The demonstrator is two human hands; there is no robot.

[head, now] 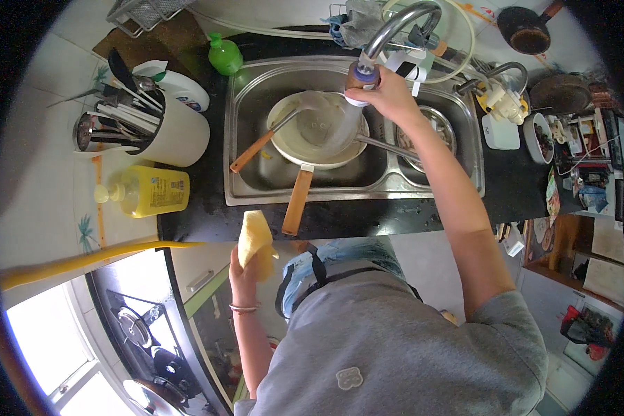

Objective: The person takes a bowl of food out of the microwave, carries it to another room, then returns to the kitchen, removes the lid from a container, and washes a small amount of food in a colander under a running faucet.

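My left hand (245,275) grips a yellow cloth (255,236) in front of the counter edge. Above the sink, my right hand (390,99) is closed around the spray head (361,83) at the end of the curved metal faucet (400,23). Water sprays from it into a cream-coloured pan (320,165) with a wooden handle (297,200), which lies in the left basin of the steel sink (239,190). A utensil with a wooden handle (252,151) rests across the pan's left rim. A metal handle (390,147) extends from the pan's right side over the divider.
In the right basin sits a round metal container (450,130) with food pieces. On the left stand a yellow pump bottle (156,191), a white utensil holder (184,130) and a green bottle (225,54). A white bowl (538,139) is at the right.
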